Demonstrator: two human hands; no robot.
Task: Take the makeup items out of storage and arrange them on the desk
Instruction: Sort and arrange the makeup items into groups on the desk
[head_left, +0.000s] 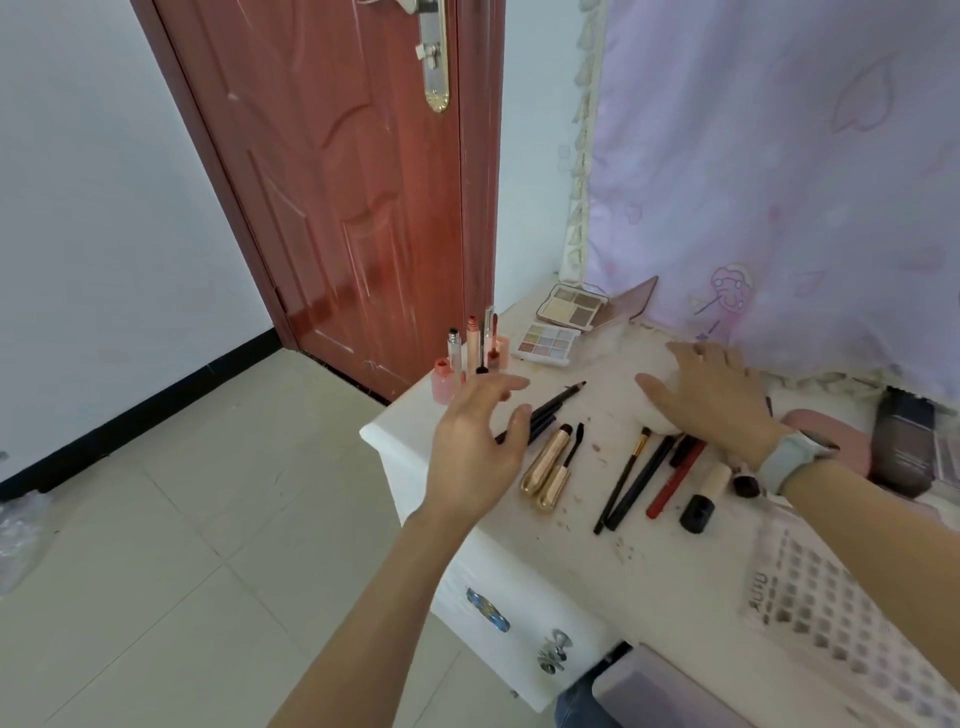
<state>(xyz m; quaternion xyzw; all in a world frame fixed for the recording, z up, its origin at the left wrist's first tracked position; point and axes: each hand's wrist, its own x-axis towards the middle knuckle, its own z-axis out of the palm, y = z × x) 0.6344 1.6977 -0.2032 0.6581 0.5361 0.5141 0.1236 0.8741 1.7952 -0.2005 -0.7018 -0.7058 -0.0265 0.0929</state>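
Note:
Makeup items lie spread over the white desk (415, 431). My left hand (480, 441) hovers open above the desk's left corner, over several black pencils (550, 408), holding nothing. My right hand (711, 395) lies flat with fingers spread on a white puff-like thing (662, 410), a watch on its wrist. Between the hands lie two gold tubes (545, 467) with a mascara wand, a thin brush (621, 478), a red pencil (675, 480) and a black-capped bottle (704, 499). Lip glosses (470, 348) stand at the far left corner. Two open eyeshadow palettes (553, 340) sit at the back.
A white lattice basket (831, 597) stands at the desk's near right. A pink case (836, 434) and a dark compact (901, 441) lie on the right. A red door (332, 171) and tiled floor are on the left; a lilac curtain (779, 156) hangs behind.

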